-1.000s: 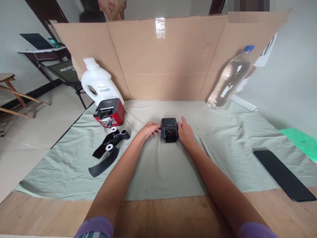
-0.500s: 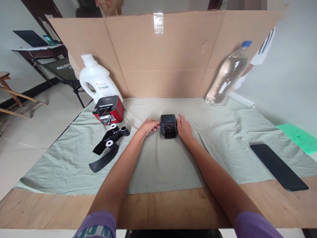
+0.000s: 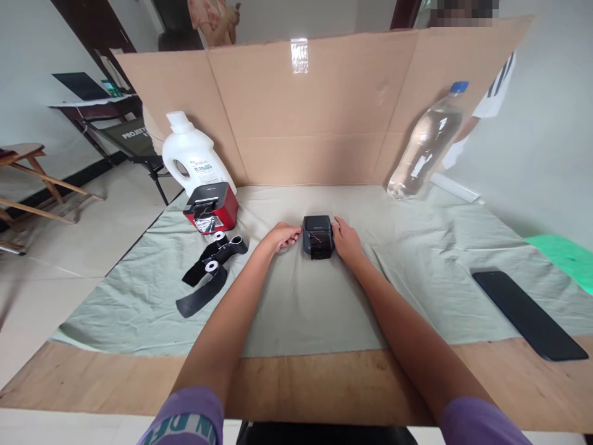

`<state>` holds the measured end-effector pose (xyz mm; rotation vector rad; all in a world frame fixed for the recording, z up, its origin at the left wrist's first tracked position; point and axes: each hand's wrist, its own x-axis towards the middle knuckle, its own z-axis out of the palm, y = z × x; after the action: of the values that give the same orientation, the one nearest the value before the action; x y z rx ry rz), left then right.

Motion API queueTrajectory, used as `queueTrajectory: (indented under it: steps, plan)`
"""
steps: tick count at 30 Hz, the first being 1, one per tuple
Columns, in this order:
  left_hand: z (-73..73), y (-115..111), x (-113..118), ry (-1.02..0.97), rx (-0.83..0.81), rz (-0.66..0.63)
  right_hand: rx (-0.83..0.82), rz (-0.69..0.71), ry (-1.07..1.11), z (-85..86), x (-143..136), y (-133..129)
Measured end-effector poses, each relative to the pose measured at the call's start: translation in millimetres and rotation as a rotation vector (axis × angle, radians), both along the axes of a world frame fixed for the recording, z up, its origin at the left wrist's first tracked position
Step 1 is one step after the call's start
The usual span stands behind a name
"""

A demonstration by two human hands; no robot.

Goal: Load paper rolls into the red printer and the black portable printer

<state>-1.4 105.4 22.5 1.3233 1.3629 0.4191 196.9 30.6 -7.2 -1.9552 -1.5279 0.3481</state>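
Observation:
A small black portable printer (image 3: 318,226) sits on the grey-green cloth in front of me. A shiny black strip hangs down its front. My left hand (image 3: 283,236) is at its left side, fingers curled and fingertips against the edge. Along the right side lies my right hand (image 3: 346,240), its fingers pressed to the casing, so the printer is between both hands. Off to the left, loose black rolls of paper or tape (image 3: 217,253) lie partly unrolled, with white cores showing. Behind them stands a red and black printer (image 3: 226,207) with a dark strip at its front.
A white detergent jug (image 3: 197,154) and a clear bottle with a blue cap (image 3: 428,145) lean against a cardboard panel (image 3: 306,111). A black phone-like slab (image 3: 530,315) lies at the right, near a green sheet (image 3: 563,256). Other people are behind the panel.
The view has tilted up slightly and shifted, so most of the scene sits a little further right. Both hands stay at the sides of the black printer.

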Motion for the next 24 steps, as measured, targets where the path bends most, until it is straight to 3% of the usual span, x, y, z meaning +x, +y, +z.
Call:
queueTrajectory:
  steps: [8, 13, 18, 24]
  plan:
    - [1.9, 7, -2, 0.015, -0.086, -0.037, 0.023, -0.009, 0.033, -0.4, 0, -1]
    - [-3.8, 0, -1, -0.045, 0.005, -0.021, 0.203, 0.005, 0.154, -1.1, 0, -6]
    - [-6.2, -13, -3, -0.113, 0.090, -0.018, 0.400, 0.145, 0.348, -1.2, 2, -4]
    - [-9.0, -17, -9, -0.139, 0.167, -0.091, 0.363, 0.240, 0.514, -6.8, 8, 5]
